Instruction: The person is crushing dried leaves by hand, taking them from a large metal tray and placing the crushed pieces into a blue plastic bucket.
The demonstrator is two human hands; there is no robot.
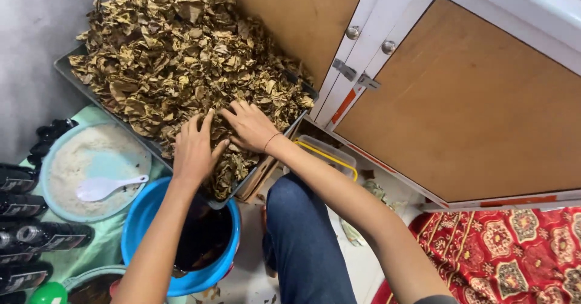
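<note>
Hands press flat, fingers spread, left hand (195, 149) and right hand (251, 125), into dried leaves (175, 49) heaped on a tray (65, 68); the blue bucket (142, 219) below holds little, most leaves unmoved.

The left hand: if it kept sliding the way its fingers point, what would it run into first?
The left hand lies flat on the dried leaves with fingers pointing up the tray. Going straight on, it would likely just plough into more of the leaf heap; how deep the heap is there is unclear.
</note>
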